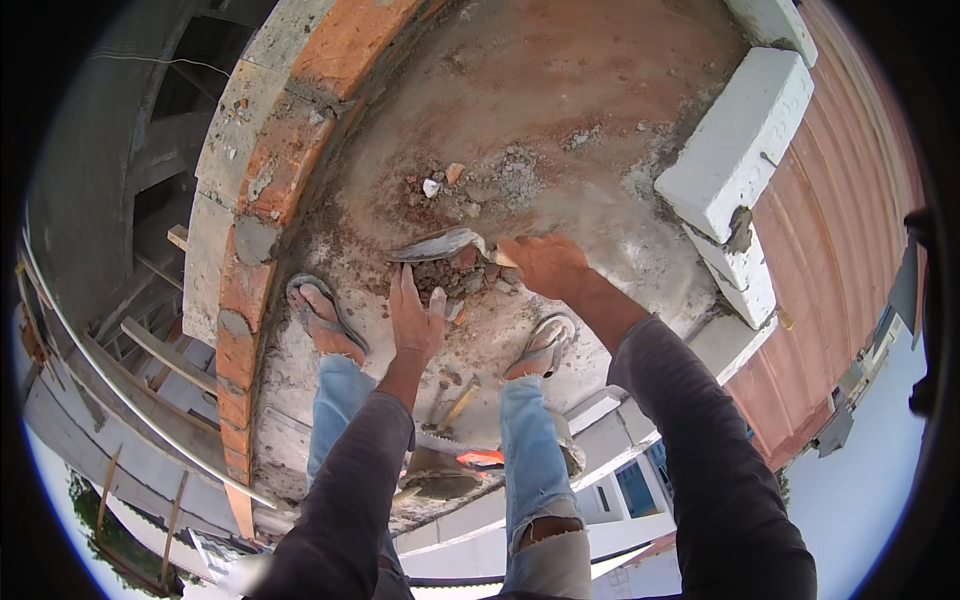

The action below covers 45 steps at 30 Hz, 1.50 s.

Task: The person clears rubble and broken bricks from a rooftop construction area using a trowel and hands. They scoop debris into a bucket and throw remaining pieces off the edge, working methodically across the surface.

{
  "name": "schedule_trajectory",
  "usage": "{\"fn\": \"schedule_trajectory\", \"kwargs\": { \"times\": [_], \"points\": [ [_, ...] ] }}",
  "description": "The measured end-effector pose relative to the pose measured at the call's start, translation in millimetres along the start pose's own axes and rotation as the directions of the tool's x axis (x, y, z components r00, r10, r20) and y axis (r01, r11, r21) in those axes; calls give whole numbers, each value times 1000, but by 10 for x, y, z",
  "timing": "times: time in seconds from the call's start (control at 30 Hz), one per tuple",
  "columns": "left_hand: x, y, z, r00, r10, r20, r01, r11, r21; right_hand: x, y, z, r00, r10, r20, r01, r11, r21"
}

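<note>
My right hand (545, 265) is closed around the handle of a trowel (440, 243). Its long metal blade points left and lies along the far side of a small heap of broken brick and mortar rubble (462, 278). At the near left edge of that heap is my left hand (415, 318), its fingers stretched out and pointing away from me. The fingertips come up close to the trowel blade; whether they touch it I cannot tell. More grey crumbs and a white chip (431, 187) lie on the dusty floor beyond the blade.
A curved course of orange bricks (272, 180) borders the floor on the left, with a drop past it. White blocks (735, 140) edge the right, beside a reddish corrugated roof (815, 230). Between my sandalled feet lie a hammer (459, 404), a saw with an orange handle (481, 458) and a bucket (440, 484).
</note>
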<state>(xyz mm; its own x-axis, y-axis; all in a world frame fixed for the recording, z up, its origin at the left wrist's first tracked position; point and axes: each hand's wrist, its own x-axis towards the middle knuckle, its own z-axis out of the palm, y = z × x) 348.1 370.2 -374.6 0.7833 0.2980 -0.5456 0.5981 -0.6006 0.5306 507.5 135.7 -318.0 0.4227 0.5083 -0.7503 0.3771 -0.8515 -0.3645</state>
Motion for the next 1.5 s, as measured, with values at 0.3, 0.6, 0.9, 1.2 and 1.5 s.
{"fn": "schedule_trajectory", "kwargs": {
  "times": [0.3,0.6,0.9,1.2,1.5],
  "points": [
    [948,59,-283,939,326,-111,-271,898,347,540,512,268,890,397,-225,-329,900,287],
    [551,197,-193,846,399,353,-501,821,274,-332,1160,621,941,243,-235,-153,926,345],
    [498,140,-38,941,295,163,-332,896,294,78,1061,998,774,506,-379,-258,800,541],
    [466,168,-184,953,264,150,-301,892,336,-904,270,1759,878,467,-102,-220,583,782],
    [381,488,370,992,-111,-60,121,972,200,-689,30,2171,775,496,391,-461,21,887]
  ]
}}
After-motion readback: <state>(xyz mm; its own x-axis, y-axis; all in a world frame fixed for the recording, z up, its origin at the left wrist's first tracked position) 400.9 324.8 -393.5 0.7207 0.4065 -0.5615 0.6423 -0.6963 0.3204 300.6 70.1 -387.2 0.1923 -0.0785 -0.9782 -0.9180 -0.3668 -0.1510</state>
